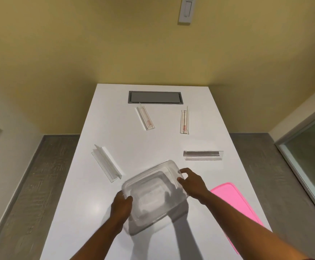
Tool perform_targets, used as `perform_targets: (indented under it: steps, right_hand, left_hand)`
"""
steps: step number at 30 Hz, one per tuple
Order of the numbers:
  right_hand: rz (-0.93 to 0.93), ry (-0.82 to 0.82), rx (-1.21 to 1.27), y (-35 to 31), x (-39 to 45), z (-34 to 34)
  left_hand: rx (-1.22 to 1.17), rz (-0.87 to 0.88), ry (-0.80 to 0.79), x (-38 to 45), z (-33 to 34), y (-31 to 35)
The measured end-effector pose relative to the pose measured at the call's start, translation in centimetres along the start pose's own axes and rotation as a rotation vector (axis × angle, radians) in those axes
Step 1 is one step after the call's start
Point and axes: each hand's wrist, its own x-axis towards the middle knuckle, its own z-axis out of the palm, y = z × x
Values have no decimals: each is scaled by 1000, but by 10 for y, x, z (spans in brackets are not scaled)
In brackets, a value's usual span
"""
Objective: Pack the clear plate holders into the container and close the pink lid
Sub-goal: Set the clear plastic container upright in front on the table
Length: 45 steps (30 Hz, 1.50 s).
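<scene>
Fingers (183, 174) of the right hand (192, 182) and left hand (122, 205) are both wrapped on the rim of the empty clear container (152, 194), near-center on the desk (100, 209). IMO set it flat w/ the opening up, within reach of everything. Count: 4 clear plate holders (106, 163) scattered farther out, 1 pink lid (233, 201) near right.

1. Two bare forearms come in from the bottom edge, nothing worn on either as far as they show.
2. Left hand (121, 205): no glove, ring or watch visible.
3. Right hand (191, 182): bare too, wrist uncovered.
4. A tiny dark red bit sits at the bottom right corner, maybe a sleeve edge, can't tell.
</scene>
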Motion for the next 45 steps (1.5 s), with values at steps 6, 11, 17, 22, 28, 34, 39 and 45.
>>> perform_targets:
  steps: [6, 11, 17, 22, 28, 34, 39, 45]
  right_hand:
    - [48, 45, 170, 31, -61, 17]
    - [132, 35, 252, 58, -95, 31]
    - [219, 22, 321, 85, -125, 46]
    - [255, -7, 355, 100, -140, 52]
    - [260, -3, 319, 104, -142, 57]
    - [250, -1, 263, 107, -144, 58]
    - [229, -11, 213, 108, -143, 56]
    - [215, 170, 29, 98, -138, 59]
  left_hand:
    - [10, 23, 12, -31, -10, -27]
    - [2, 55, -52, -50, -17, -54]
    - [12, 81, -84, -63, -17, -78]
    - [44, 60, -147, -64, -18, -90]
    - [58, 35, -186, -57, -16, -97]
    - [42, 17, -222, -53, -15, -98]
    - [13, -14, -220, -50, -15, -101]
    - [-51, -62, -159, -43, -24, -102]
